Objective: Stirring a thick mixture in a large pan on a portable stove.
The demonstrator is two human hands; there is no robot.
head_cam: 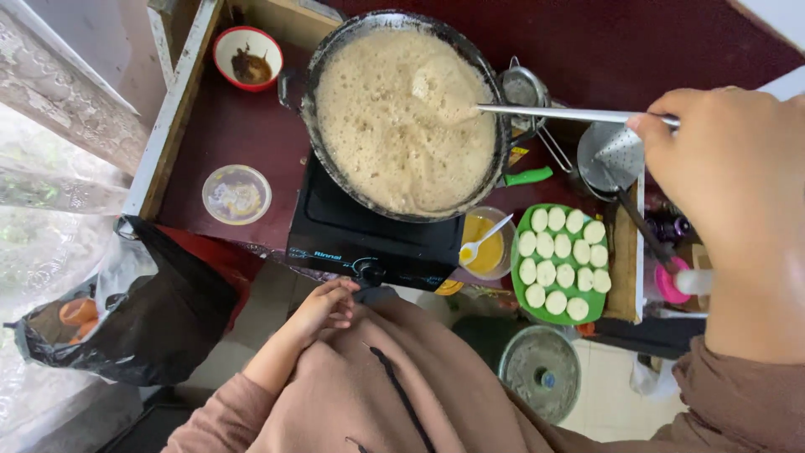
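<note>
The right hand (738,180) has a clenched grip on a metal utensil handle (570,114) reaching to nine o'clock into the foaming wok (402,117); the left hand (323,306) rests loosely curled, holding nothing.

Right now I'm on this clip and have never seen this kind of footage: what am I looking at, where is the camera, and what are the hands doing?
There is no machine here. One camera sits on a person's head and looks straight down, so you see their own brown sleeves and both hands. The right hand grips a long metal handle whose far end dips into a black pan full of pale foaming liquid on a black single-burner stove. The left hand holds nothing and rests by the stove's front edge. On the dark red counter lie a green tray of pale round pieces, a bowl of yellow liquid with a white spoon, a red-rimmed bowl, and a perforated skimmer.
</note>
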